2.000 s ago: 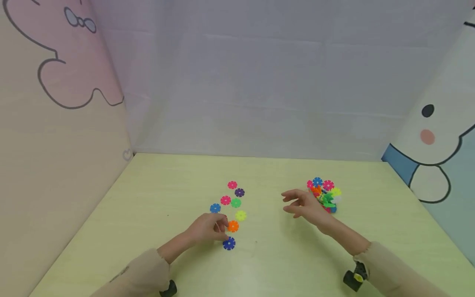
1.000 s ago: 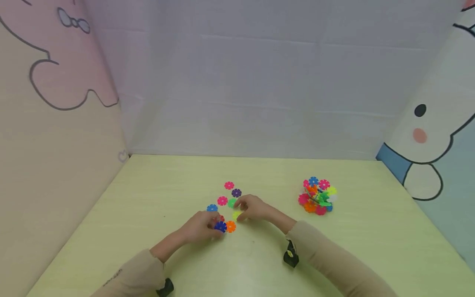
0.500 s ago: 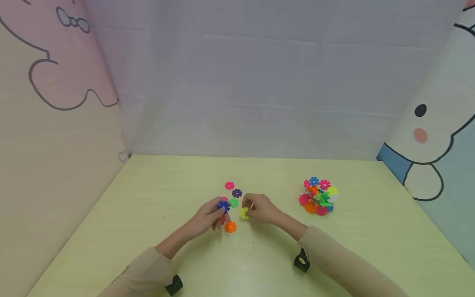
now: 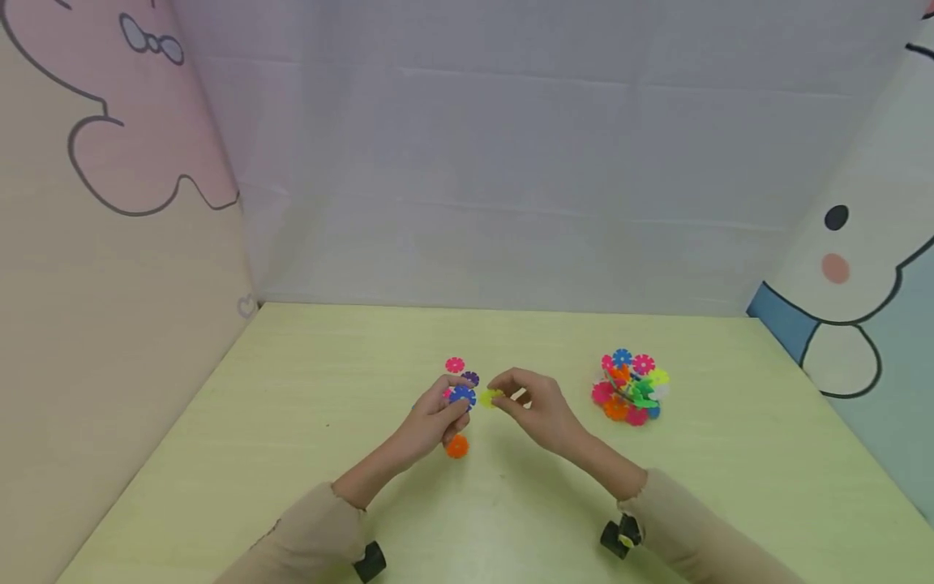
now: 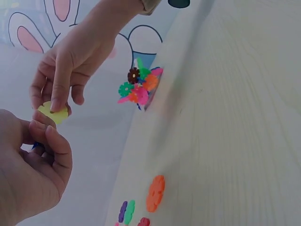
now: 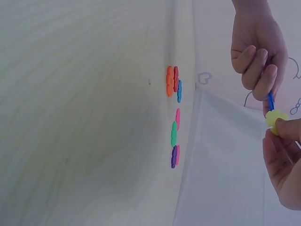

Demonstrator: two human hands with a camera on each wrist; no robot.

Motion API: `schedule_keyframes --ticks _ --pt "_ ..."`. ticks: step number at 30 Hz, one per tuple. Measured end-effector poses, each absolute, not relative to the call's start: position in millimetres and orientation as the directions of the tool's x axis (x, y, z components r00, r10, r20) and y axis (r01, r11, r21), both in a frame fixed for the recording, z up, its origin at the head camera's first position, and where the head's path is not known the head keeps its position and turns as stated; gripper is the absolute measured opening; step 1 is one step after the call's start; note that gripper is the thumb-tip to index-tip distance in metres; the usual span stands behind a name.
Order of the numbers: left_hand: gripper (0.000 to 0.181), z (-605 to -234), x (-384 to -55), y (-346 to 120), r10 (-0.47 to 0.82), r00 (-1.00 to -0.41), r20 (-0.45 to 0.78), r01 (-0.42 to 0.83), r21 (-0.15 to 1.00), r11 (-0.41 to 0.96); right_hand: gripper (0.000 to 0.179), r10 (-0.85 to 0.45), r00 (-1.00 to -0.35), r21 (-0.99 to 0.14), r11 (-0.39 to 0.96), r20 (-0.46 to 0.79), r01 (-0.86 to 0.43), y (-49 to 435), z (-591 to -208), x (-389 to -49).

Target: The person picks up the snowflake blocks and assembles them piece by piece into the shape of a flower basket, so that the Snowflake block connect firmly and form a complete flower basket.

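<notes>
My left hand (image 4: 436,414) pinches a dark blue snowflake disc (image 4: 462,397) between thumb and fingers, raised above the table. Facing it, my right hand (image 4: 538,407) pinches a yellow snowflake disc (image 4: 490,397) by its edge. The two discs are close together; in the right wrist view the yellow disc (image 6: 276,118) seems to meet the edge of the blue disc (image 6: 271,101), but whether they interlock I cannot tell. Below the hands lies an orange disc (image 4: 457,447) on the table.
Loose discs lie around and behind my left hand, among them a pink one (image 4: 456,365), a purple one (image 4: 470,379) and a green one (image 6: 174,133). A pile of multicoloured discs (image 4: 631,389) sits to the right on the pale table (image 4: 328,487). Cloth walls (image 4: 474,186) enclose the table.
My left hand picked up the dark blue disc and raised it. My right hand came from beside the pile, took the yellow disc off the table and brought it up to the blue one.
</notes>
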State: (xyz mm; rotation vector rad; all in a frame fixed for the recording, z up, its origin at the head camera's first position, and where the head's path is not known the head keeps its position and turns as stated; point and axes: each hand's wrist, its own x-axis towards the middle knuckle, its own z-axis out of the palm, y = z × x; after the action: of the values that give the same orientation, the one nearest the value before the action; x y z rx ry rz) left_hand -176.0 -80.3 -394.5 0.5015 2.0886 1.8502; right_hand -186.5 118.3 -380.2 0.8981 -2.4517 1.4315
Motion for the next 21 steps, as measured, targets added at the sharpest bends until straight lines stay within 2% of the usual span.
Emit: schedule_keyframes --ticks 7,14,21 --pt "0.033 -391.3 -176.0 -74.7 0.473 -0.881 -0.022 0.010 0.998 0.065 0.014 -0.383 -0.783 -0.711 0.343 0.491 -0.614 116.1 -386.4 -186.9" --pt "0.033 -388.9 -177.8 -69.6 0.474 -0.880 -0.038 -0.045 0.999 -0.002 0.013 -0.353 -0.746 -0.677 0.319 0.565 -0.663 115.3 -386.2 -184.9" --pt "0.029 -386.3 -178.0 -66.8 0.473 -0.879 -0.056 -0.071 0.997 -0.013 0.015 -0.363 -0.710 -0.652 0.289 0.603 -0.701 113.9 -372.7 -179.5"
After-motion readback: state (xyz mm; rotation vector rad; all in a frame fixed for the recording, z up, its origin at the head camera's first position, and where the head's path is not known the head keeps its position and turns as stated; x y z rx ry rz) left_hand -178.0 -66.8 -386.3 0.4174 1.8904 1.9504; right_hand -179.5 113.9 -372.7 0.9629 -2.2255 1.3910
